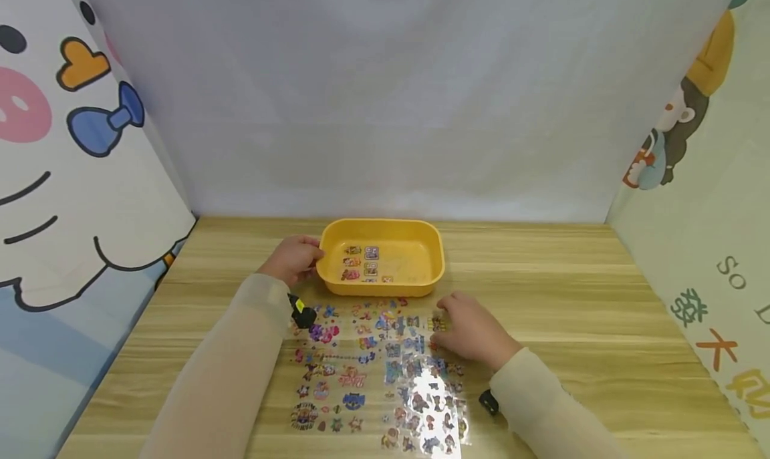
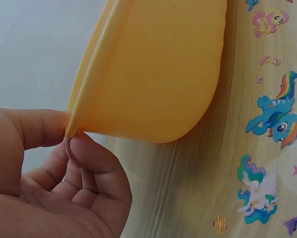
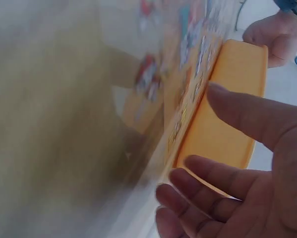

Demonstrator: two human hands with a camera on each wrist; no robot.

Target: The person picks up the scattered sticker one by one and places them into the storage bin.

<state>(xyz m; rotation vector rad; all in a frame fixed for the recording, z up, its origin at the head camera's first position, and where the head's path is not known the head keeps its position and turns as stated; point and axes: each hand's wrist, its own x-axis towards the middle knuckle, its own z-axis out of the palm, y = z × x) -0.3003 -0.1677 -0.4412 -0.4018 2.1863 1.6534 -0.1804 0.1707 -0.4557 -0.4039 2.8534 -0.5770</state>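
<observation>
A yellow plastic basin [image 1: 415,290] stands on the wooden table, several small stickers showing at its bottom. My left hand [image 1: 293,259] pinches the basin's left rim between thumb and fingers; the left wrist view shows this hand [image 2: 96,173] at the rim's corner. In front of the basin lie clear sticker sheets [image 1: 351,381] printed with cartoon figures. Over the upper right corner of the right sheet hovers my right hand [image 1: 475,331], its fingers loosely spread. Seen from the right wrist, that hand [image 3: 237,173] has thumb and fingers apart with nothing between them.
The wooden table [image 1: 559,285] reaches to a pale curtain [image 1: 391,98] at the back. Cartoon-printed panels stand at the left [image 1: 78,198] and right [image 1: 692,245]. Light glares off the right sheet [image 1: 427,405].
</observation>
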